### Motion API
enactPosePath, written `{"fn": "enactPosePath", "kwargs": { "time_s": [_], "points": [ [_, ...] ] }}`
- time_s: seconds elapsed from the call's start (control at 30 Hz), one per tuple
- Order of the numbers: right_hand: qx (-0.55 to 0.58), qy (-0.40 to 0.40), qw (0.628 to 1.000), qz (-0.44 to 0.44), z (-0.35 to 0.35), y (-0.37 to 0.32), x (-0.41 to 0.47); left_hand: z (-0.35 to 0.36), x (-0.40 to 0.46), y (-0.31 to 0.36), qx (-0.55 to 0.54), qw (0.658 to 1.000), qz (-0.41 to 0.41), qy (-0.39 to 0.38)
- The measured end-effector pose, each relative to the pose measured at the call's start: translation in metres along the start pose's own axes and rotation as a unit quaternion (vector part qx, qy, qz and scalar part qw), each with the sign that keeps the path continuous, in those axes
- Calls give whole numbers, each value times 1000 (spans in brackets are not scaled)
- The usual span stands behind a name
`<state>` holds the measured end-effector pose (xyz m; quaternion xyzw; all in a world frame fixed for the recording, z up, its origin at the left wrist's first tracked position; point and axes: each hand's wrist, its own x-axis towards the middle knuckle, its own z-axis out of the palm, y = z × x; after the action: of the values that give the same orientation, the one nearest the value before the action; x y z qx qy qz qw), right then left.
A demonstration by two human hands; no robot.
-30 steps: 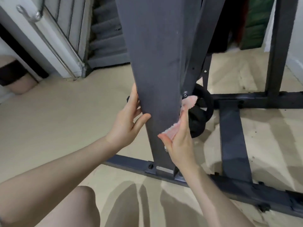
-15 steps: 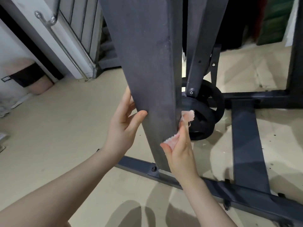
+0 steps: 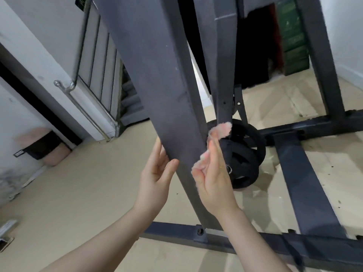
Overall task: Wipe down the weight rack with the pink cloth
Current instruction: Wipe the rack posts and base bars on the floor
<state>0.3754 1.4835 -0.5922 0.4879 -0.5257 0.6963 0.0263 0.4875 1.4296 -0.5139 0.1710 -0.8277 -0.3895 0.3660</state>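
Observation:
The weight rack's dark grey upright post (image 3: 157,79) runs from the top of the view down to a base bar on the floor. My right hand (image 3: 214,179) presses the pink cloth (image 3: 221,130) flat against the post's right face; the cloth pokes out above my fingertips and beside my thumb. My left hand (image 3: 157,177) rests on the post's left edge, thumb on the front face, fingers wrapped behind it. Both hands sit low on the post, a little above the base.
Black weight plates (image 3: 245,163) stand just behind the post, right of my right hand. The rack's base bars (image 3: 302,189) cross the beige floor. A second upright (image 3: 322,61) rises at the right. A white door with a metal rail (image 3: 86,110) stands at the left.
The view has tilted up and closer to the post. My right hand with the cloth has slid a little upward along the post's right face; my left hand keeps its hold.

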Motion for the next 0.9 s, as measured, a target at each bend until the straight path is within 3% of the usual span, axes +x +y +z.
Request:
{"fn": "enactPosePath", "kwargs": {
  "time_s": [0.13,0.23,0.37,0.47,0.63,0.8,0.9],
  "points": [
    [-17,-19,993,120,14,33,-63,-5,3,1,21,1000,11,-20],
    [16,-29,982,184,16,27,-68,6,-7,-10,-67,996,-66,4],
    [-56,68,995,45,12,-10,-14,22,-31,-36,-49,985,-165,30],
    [-69,89,994,12,17,-9,-13,25,-49,-58,-4,972,-233,2],
    [3,63,981,185,35,43,-94,28,-74,-84,5,964,-257,-74],
    [83,-23,914,396,35,90,-160,36,-80,-89,1,956,-277,-95],
    [119,-39,901,415,31,89,-159,38,-82,-89,-9,956,-277,-92]
  ]
}}
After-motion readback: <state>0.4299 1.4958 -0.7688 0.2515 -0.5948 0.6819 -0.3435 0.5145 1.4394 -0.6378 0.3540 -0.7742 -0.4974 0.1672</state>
